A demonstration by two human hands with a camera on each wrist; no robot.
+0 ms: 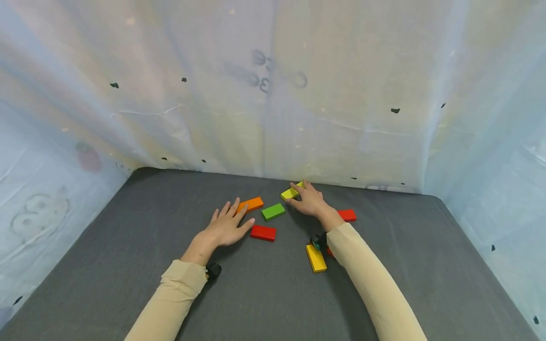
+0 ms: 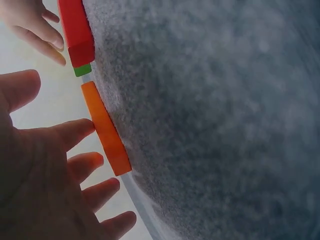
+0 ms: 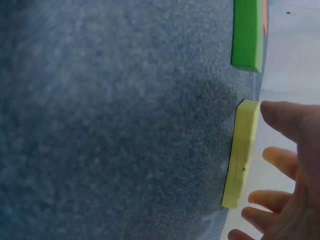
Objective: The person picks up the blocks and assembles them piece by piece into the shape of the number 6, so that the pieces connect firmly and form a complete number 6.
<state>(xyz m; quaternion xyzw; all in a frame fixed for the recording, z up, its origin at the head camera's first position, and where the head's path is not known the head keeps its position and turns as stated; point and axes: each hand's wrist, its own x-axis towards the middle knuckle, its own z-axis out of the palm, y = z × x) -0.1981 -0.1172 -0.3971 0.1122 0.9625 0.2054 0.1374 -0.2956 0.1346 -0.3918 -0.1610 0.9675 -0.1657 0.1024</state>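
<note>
Right hand (image 3: 307,195), fingers parted, beside a yellow block (image 3: 241,155) | green block (image 3: 246,37) lies nearby | speckled gray surface (image 3: 120,125) beneath both

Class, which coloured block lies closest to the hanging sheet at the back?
The lemon-yellow block, by the right hand; the orange block, green block, red blocks and golden-yellow block all lie farther from the sheet.

Diffuse light, soft shadows, wrist-view blur.

Gray table (image 1: 256,303): lime block (image 1: 288,194) near far edge; orange block (image 1: 253,203), green block (image 1: 273,211), red block (image 1: 263,233) mid-table. Amber block (image 1: 316,259) farthest from that edge. Second red block (image 1: 347,215) toward right edge.
</note>
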